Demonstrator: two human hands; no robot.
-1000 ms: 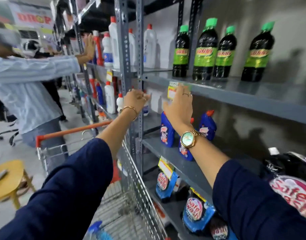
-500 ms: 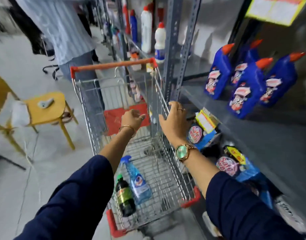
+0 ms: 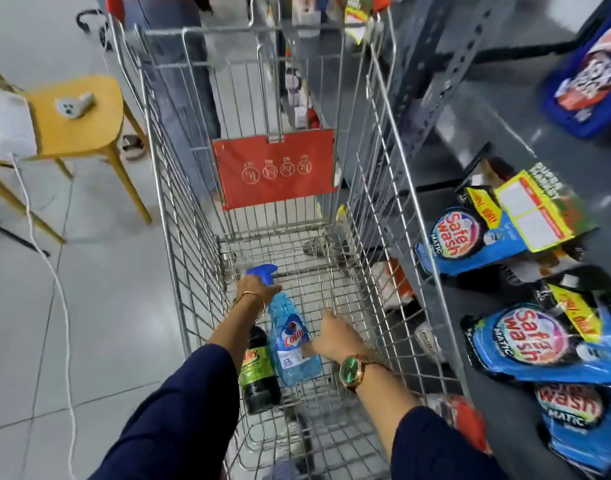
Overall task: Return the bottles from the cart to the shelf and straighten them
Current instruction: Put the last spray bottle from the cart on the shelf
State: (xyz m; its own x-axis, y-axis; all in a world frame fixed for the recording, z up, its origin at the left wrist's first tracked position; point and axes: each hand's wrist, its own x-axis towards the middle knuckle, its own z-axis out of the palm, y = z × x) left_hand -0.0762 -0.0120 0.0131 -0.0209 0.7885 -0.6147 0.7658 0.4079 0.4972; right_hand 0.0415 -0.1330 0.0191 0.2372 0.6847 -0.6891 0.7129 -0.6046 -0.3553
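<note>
Inside the wire cart (image 3: 179, 216) lie two bottles. A light blue spray bottle (image 3: 292, 337) with a blue trigger head lies on the cart floor. A dark bottle with a green label (image 3: 257, 370) lies to its left, partly under my left arm. My left hand (image 3: 253, 289) is closed around the spray bottle's neck just below the trigger. My right hand (image 3: 333, 339) touches the lower right side of the spray bottle with its fingers spread. The grey shelf (image 3: 484, 140) stands to the right of the cart.
Blue detergent pouches (image 3: 470, 237) fill the lower shelf levels on the right, with a yellow price tag (image 3: 536, 213) on the shelf edge. A yellow stool (image 3: 79, 116) stands at the left on the tiled floor, with a white cord (image 3: 54, 275) trailing past. A person's legs show behind the cart.
My view dropped from the shelf to the cart. Both hands came off the shelf and the cart rim and went down into the cart onto the spray bottle.
</note>
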